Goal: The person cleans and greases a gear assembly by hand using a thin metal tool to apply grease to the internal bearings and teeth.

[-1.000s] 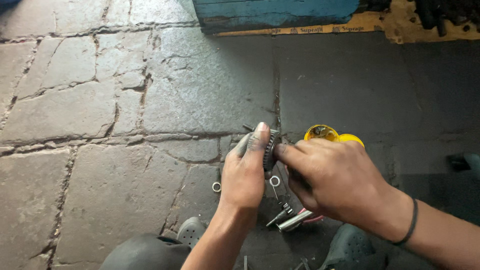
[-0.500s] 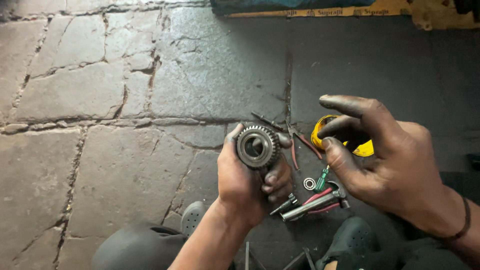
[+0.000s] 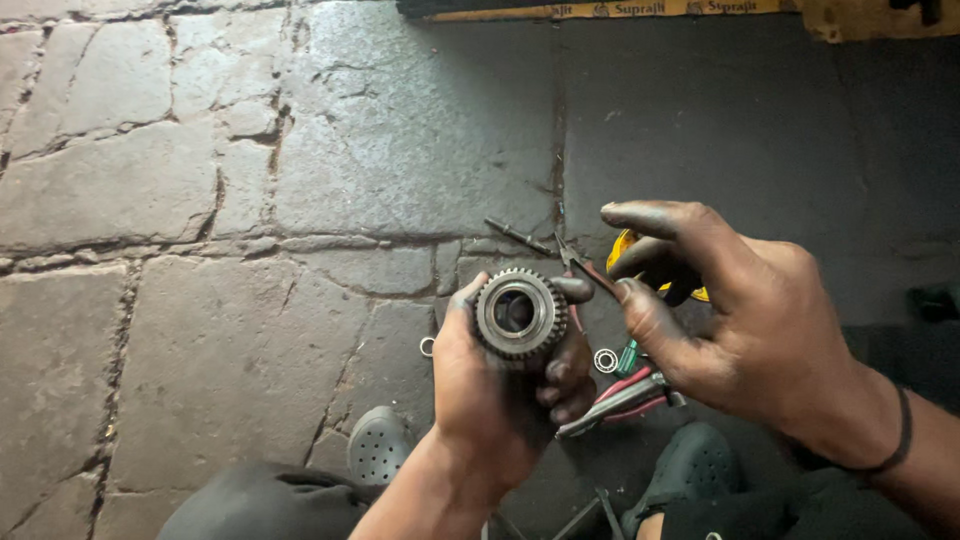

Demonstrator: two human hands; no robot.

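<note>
Steel gear (image 3: 519, 314), ringed with teeth and hollow at its centre, sits in the left hand (image 3: 500, 395), thumb at its nine o'clock, curled fingers (image 3: 570, 372) at its four o'clock; the right hand (image 3: 735, 320) hovers at three o'clock, fingers loosely spread, holding nothing; between them lie a small bearing (image 3: 605, 360) and red-handled pliers (image 3: 620, 398) on the stone floor (image 3: 200, 300); a yellow object (image 3: 625, 245) peeks behind the right fingers.

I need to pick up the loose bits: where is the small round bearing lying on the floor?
In the head view, the small round metal bearing lies on the dark stone floor, between the left hand gripping the toothed steel gear and the right hand.
</note>
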